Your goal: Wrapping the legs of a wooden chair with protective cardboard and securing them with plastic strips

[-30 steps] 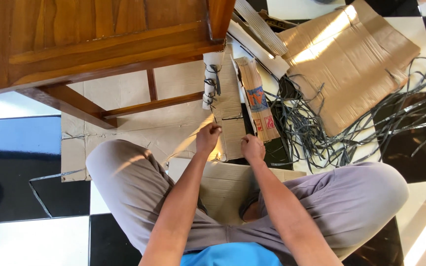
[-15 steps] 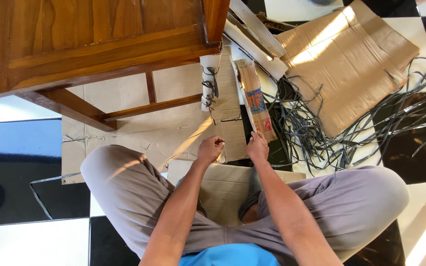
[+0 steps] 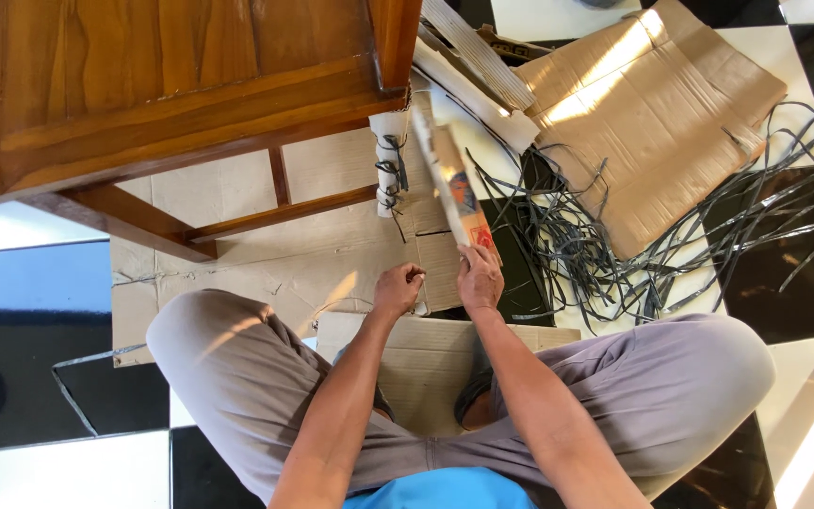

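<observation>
Item: seated work on a floor of black and white tiles (image 3: 49, 462), seen from above. We recorded our right hand (image 3: 480, 279) clenched around the near end of a long folded cardboard strip (image 3: 449, 179) with red and blue printing, which rose tilted and slightly blurred toward the wooden table (image 3: 162, 85). Our left hand (image 3: 398, 287) lay just beside the right, fingers curled in a loose fist above the edge of a flat cardboard sheet (image 3: 266, 254) spread under the table; whether it pinched anything we could not tell. A second cardboard piece (image 3: 435, 358) rested across our crossed legs in grey trousers (image 3: 237, 358). A pale cardboard roll (image 3: 388, 160) wound with dark strapping stood by the table leg (image 3: 393, 42), left of the strip. To the right lay a loose tangle of black plastic straps (image 3: 614, 254), spreading across the tiles and partly over a large flattened cardboard box (image 3: 652, 123). More folded cardboard (image 3: 473, 66) was stacked beyond the strip, near the table corner.
</observation>
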